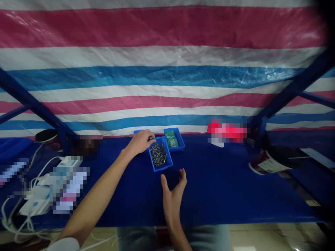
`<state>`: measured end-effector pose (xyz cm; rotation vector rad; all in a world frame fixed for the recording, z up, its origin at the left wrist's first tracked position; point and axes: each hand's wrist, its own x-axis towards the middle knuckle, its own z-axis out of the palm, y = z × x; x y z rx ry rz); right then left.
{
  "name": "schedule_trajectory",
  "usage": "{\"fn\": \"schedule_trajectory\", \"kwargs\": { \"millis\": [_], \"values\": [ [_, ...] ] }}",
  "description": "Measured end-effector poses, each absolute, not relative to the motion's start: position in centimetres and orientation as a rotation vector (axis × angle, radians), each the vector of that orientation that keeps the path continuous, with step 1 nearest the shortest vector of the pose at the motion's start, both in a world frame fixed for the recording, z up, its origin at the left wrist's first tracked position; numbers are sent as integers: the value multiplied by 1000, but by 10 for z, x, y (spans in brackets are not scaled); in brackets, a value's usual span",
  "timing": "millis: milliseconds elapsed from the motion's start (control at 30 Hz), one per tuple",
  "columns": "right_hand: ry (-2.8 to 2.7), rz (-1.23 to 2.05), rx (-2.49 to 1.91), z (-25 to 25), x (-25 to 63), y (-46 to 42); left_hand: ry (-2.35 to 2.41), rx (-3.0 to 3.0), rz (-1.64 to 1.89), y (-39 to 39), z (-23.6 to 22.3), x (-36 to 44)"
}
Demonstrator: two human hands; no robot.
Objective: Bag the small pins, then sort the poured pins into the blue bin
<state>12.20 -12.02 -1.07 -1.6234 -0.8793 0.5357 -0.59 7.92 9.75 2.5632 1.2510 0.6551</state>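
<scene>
My left hand [141, 140] reaches far across the blue table [222, 188] and curls over the top left corner of a small blue tray [160, 154] filled with several dark metal pins. Whether its fingers pinch a pin is hidden. My right hand [173, 193] hovers just below that tray, palm turned inward, fingers spread and holding nothing. Right behind the pin tray sits a second blue tray [174, 139] with green circuit boards in it. A third blue tray [138, 131] peeks out behind my left hand.
A striped pink, white and blue tarpaulin [162, 69] hangs behind the table. Blue frame bars [34, 104] slant down at both sides. White cables and a power strip [36, 202] lie at the left. A dark round container [272, 160] sits at the right.
</scene>
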Motion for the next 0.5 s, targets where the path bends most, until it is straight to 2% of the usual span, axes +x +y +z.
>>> {"fn": "schedule_trajectory", "kwargs": {
  "millis": [200,500],
  "values": [
    [-1076,424,-1774,-11,105,-105,1241,2451,841,55,85,-3],
    [-1012,432,-1722,-10,95,-77,1212,2293,1309,28,74,6]
  ]
}}
